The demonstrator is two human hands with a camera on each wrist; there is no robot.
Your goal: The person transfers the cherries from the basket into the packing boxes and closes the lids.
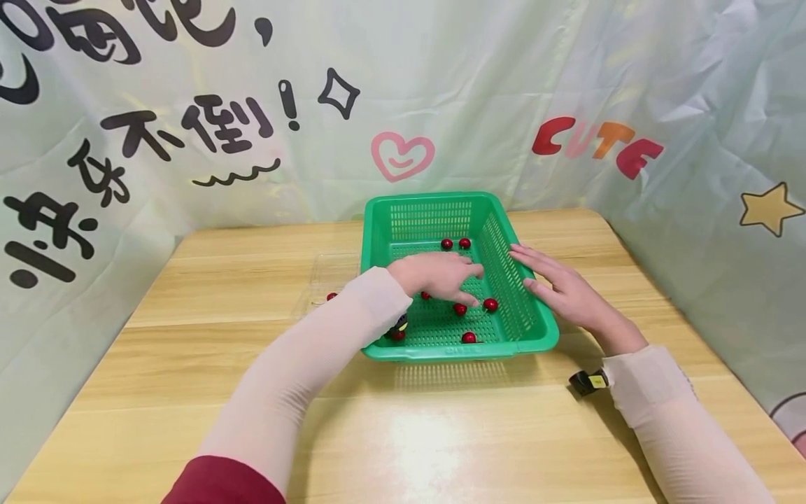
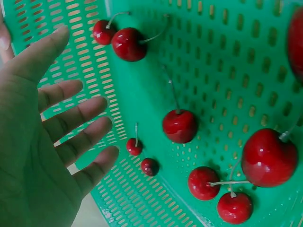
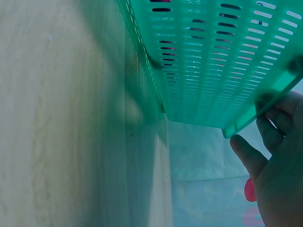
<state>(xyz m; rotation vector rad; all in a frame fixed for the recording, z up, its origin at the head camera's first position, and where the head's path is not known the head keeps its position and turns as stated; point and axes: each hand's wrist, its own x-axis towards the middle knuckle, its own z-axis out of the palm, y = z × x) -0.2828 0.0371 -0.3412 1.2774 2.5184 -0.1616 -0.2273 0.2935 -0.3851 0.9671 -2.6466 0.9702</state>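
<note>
Over the inside of a green plastic basket [image 1: 441, 352] my left hand [image 1: 441, 274] reaches in from the left, fingers spread. Nothing shows in its palm in the left wrist view. Red cherries [image 2: 270, 158] with thin stems lie scattered on the basket floor; several are below and around that hand, and some are hidden by the arm. My right hand [image 1: 576, 297] rests at the basket's right rim. Seen from the right wrist, its fingers [image 3: 271, 135] lie at the rim, with the thumb just below, on the outer side.
A clear plastic container [image 1: 334, 267] stands left of the basket, partly behind my left forearm, with a cherry [image 1: 331, 296] visible at it. The wooden table [image 1: 189, 378] ends at a printed cloth backdrop [image 1: 472, 105]. A black wrist camera [image 1: 588, 382] hangs under my right sleeve.
</note>
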